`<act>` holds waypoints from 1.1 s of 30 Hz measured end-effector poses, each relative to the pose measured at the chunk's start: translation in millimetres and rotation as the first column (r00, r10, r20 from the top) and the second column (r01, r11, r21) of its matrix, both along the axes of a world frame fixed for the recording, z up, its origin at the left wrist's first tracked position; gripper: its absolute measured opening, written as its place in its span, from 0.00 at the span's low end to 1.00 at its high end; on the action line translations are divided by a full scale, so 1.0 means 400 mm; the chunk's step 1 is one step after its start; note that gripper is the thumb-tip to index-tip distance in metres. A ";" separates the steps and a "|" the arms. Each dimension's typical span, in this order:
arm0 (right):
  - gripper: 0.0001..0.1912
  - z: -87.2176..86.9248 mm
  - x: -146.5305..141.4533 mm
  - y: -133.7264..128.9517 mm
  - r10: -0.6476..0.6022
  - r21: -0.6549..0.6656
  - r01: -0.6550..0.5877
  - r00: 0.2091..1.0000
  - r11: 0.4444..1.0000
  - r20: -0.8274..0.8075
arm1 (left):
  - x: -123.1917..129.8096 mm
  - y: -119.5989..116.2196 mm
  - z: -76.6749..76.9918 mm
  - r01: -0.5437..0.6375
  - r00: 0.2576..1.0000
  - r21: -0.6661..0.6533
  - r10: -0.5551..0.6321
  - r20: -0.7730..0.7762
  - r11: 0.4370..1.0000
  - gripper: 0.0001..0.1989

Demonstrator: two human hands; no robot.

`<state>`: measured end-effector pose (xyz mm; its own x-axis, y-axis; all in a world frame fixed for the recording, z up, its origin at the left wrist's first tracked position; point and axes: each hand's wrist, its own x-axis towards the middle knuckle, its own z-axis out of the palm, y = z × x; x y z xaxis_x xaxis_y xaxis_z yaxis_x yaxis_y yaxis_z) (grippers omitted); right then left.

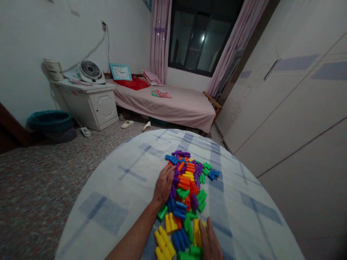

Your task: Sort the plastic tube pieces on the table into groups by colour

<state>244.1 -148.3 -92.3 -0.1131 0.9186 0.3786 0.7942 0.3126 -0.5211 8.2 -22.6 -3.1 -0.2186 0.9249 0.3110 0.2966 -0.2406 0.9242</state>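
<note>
A long heap of plastic building pieces [184,182], shaped like joined bullet tubes in purple, blue, orange, yellow and green, lies on the cloth-covered table [116,202]. Against the heap's left side rests my left hand [163,183], fingers stretched out and touching purple pieces [173,191]. My right hand [211,241] is at the near right end, fingers apart, beside and touching a yellow piece [197,234]. Between the hands are blue pieces [180,239] and green ones [188,224]. More yellow pieces [164,243] sit nearest me on the left.
Off the heap's far right lie blue pieces [214,174]. Beyond the round table stand a bed [187,103], a white cabinet [104,108] with a fan [91,70], and a lined bin [50,122]. A large wardrobe [292,108] is on the right.
</note>
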 end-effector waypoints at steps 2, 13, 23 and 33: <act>0.43 0.035 -0.056 0.018 0.065 0.075 -0.064 0.998 0.995 -0.002 | 0.001 -0.002 0.000 0.007 1.000 -0.006 -0.007 -0.025 1.000 0.23; 0.33 0.210 -0.183 0.179 0.226 0.112 -0.216 0.970 0.970 -0.084 | -0.005 -0.006 0.018 0.074 0.996 -0.006 -0.074 0.049 0.997 0.23; 0.24 0.368 -0.223 0.382 0.257 0.084 -0.257 0.966 0.963 0.018 | 0.009 -0.003 0.007 -0.024 0.989 0.011 0.022 0.149 1.000 0.23; 0.23 0.437 -0.253 0.645 0.196 -0.098 -0.180 0.964 0.979 0.181 | 0.011 -0.002 0.009 -0.105 0.990 -0.025 0.107 0.091 0.994 0.30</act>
